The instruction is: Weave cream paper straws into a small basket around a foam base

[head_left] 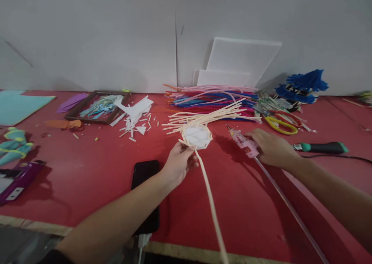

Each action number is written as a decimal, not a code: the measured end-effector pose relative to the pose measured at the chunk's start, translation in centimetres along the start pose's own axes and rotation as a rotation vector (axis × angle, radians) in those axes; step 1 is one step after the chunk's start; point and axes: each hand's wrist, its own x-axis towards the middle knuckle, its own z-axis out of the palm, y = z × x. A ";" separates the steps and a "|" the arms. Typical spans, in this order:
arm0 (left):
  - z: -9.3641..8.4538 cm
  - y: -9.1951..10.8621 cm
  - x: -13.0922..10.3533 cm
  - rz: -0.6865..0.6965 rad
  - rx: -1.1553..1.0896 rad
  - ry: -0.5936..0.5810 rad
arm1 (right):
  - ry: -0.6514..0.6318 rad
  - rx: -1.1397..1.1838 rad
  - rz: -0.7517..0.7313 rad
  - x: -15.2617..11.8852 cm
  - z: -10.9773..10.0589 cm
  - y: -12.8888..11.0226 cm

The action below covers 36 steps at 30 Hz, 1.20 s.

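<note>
Cream edging (210,139) rings one white disc (197,134) in the head view, over the red table (87,178); the left hand (182,161) pinches its near rim and one long cream strip (209,194), forearm slanting in from lower left. The right hand (269,147) is wrapped around one pink glue gun (243,143), lettering too small to read, nozzle aimed up-left. Two white boards (244,58) lean behind; one phone (147,169) lies below the left forearm.

The disc (197,136) is white and nearly round, with a pale yellow edge. The left hand (180,161) pinches it by its near side. A long, pale strip (208,188) runs down from there. The right hand (270,147) holds the pink gun (243,143), tip pointing up and left. A long, clear stick (286,201) pokes out its back.
</note>
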 end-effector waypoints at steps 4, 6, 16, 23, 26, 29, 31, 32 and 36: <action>-0.1 0.0 0.0 0.032 -0.003 -0.007 | 0.024 0.017 0.000 1.7 -0.5 1.2; 0.0 0.0 -0.1 0.042 -0.010 -0.009 | 0.091 0.011 0.032 2.2 -0.6 -0.1; -0.1 -0.6 0.3 0.128 -0.018 -0.037 | 0.147 0.621 0.449 0.5 3.9 -17.9; -0.1 -0.5 0.0 0.140 0.023 -0.029 | -0.005 0.566 0.418 -0.1 3.0 -16.6; -0.1 -0.4 -0.2 0.132 0.092 -0.015 | 0.021 0.458 0.332 -0.1 2.1 -15.2; -0.1 -0.5 -0.3 0.159 0.163 -0.037 | 0.119 0.312 0.236 -0.2 1.8 -14.3; -0.2 -0.8 -0.2 0.179 0.186 -0.054 | 0.177 0.226 0.162 -0.3 1.8 -14.1; -0.3 -0.9 -0.2 0.188 0.192 -0.063 | 0.199 0.198 0.133 -0.3 1.8 -14.0; -0.5 -1.3 0.1 0.237 0.195 -0.103 | 0.234 0.188 0.079 -0.4 2.1 -13.8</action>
